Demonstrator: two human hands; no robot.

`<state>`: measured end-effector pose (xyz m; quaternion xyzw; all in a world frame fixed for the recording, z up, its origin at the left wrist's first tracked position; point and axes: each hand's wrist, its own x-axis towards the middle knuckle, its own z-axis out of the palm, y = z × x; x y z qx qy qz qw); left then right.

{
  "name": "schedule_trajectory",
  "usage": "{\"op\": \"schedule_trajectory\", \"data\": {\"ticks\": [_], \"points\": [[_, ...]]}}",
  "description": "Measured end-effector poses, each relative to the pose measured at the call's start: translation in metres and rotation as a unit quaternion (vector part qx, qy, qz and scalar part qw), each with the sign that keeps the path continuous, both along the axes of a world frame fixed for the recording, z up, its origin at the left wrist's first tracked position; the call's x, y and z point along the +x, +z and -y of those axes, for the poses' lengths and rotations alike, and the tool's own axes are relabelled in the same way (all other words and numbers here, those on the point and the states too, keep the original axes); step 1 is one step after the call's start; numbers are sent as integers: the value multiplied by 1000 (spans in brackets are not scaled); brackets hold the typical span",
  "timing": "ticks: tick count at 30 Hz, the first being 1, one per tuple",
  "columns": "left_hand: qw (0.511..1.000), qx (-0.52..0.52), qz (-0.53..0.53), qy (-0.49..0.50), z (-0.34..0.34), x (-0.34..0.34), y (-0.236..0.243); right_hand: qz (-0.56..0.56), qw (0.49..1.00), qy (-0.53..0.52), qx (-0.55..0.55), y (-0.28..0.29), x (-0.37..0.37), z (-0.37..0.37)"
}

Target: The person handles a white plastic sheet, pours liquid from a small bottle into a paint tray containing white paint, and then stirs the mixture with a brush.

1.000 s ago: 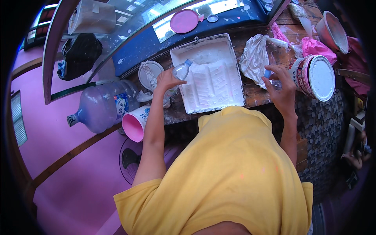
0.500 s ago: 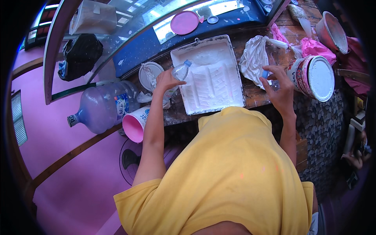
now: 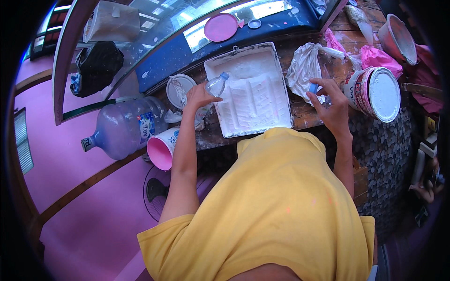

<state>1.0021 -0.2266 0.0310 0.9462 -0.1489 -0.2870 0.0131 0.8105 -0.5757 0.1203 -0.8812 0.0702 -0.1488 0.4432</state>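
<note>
My left hand (image 3: 200, 95) grips a small clear plastic bottle (image 3: 216, 85) with a blue top, over the left edge of a white, paint-coated roller tray (image 3: 253, 107). My right hand (image 3: 332, 105) is closed on a small blue object (image 3: 313, 87), perhaps a cap, beside crumpled white plastic (image 3: 302, 63) to the right of the tray. A paint bucket (image 3: 384, 92) with a white lid lies just right of that hand. A white container with pink inside (image 3: 160, 153) lies by my left forearm. A round white lid (image 3: 180, 84) with plastic scraps is behind my left hand.
A large blue water jug (image 3: 117, 133) lies at left. A glass pane in a frame runs behind, with a black bag (image 3: 93, 70) and pink disc (image 3: 220, 27). Pink plastic (image 3: 379, 61) and a red basin (image 3: 397, 40) are at back right. A fan (image 3: 157, 189) stands below the wooden table (image 3: 307, 119).
My right hand has moved slightly left with the blue object, toward the crumpled white plastic. My left hand and the bottle stay nearly in place.
</note>
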Motion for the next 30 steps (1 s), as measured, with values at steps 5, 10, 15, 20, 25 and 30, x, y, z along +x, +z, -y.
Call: {"op": "schedule_trajectory", "data": {"ticks": [5,10,15,20,25,30], "points": [[1000,-14,16,-5,-2,0,-3,-6,1000,1,2,0,0,2],[1000,-7,4,-5,3,4,1,-6,1000,4,-7,-1,0,4],[1000,-22,16,2,1,1,0,0,1000,3,1,-5,1,2],[989,-131,64,36,1,-10,0,-4,999,-7,49,-8,10,-5],[964,-230,73,117,19,-35,20,6,979,41,202,-30,39,-36],[914,-374,42,154,59,-73,33,-14,938,142,317,-25,77,-71]]}}
